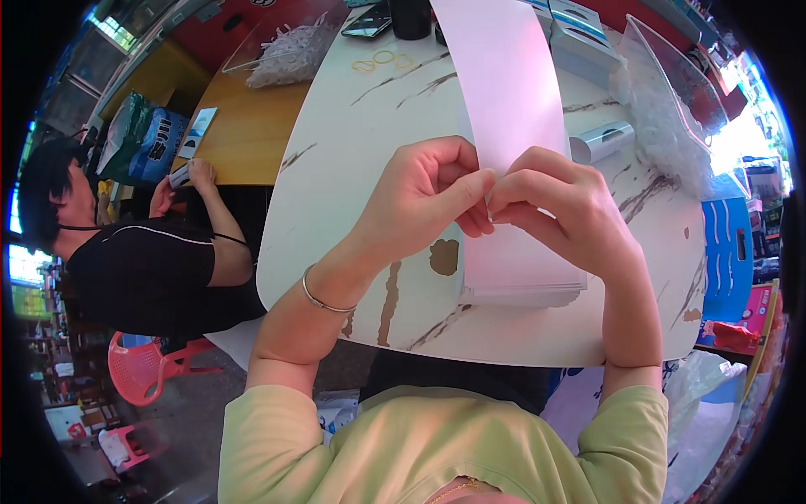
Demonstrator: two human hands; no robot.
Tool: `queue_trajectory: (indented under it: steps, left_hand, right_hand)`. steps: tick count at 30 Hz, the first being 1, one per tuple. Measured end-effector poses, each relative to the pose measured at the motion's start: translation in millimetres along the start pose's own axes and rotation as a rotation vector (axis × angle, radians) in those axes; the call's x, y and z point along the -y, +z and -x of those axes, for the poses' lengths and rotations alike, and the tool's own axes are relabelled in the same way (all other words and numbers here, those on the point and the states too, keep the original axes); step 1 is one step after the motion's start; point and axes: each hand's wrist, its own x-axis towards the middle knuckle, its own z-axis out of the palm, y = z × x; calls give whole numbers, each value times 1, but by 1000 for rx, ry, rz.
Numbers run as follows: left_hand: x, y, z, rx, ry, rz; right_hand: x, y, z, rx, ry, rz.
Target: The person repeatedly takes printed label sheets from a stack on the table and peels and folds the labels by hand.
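My left hand (428,195) and my right hand (567,202) meet over the middle of a white marble-patterned table (369,151). Both have thumb and fingers pinched together, the fingertips almost touching. A tiny pale bit shows at the right fingertips, too small to name. Beneath my hands lies a stack of long white sheets (520,286), its near edges slightly fanned. From there a long white sheet (508,76) runs away and curves up towards the top of the view. Whether my fingers hold that sheet's edge cannot be made out.
A silvery-white carton (603,143) lies right of the sheets. Clear bins with white plastic pieces (294,55) stand at the far left and right (672,126). Rubber bands (384,59), a phone (367,21) and a black cup (410,18) are at the back. A co-worker (159,260) handles something small at left.
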Motion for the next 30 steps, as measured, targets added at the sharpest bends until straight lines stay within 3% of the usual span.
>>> queue_trajectory:
  steps: [11,26,30]
  left_hand:
    - [0,-2,0,30,-19,-36]
    - [2,-3,-2,30,-28,-3]
    - [2,-6,-3,-3,-46,13]
  right_hand:
    - [-5,-1,0,46,31,-145]
    - [2,3,0,31,-24,190]
    - [-2,-7,-2,-51,-53,21]
